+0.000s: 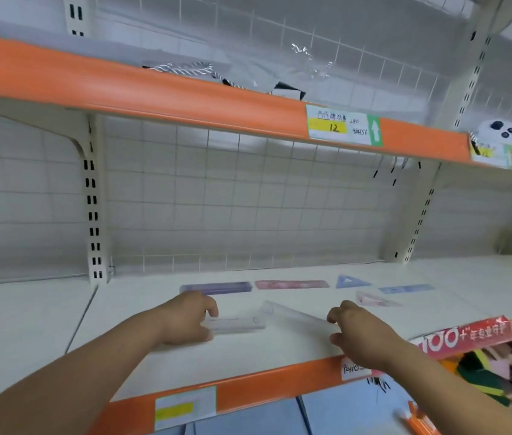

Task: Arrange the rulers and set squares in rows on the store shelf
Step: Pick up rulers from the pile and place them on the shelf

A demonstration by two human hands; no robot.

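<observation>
While a far row of a purple ruler, a pink ruler, a blue set square and a blue ruler lay along the store shelf, with a pink set square just nearer and askew, both hands worked on a near row. The left hand pinched the left end of a clear ruler lying flat, roughly parallel to the shelf's orange front edge. The right hand gripped the right end of a second clear ruler, which ran slantwise; whether the two rulers touched was too blurred to tell. The step looked like squaring this second piece into line. Done well, the right hand would slide its end farther back, keeping the ruler flat on the shelf, until it matched the first, with a small gap as in the far row. The left hand should steady its ruler, since smooth plastic would likely skid when nudged.
</observation>
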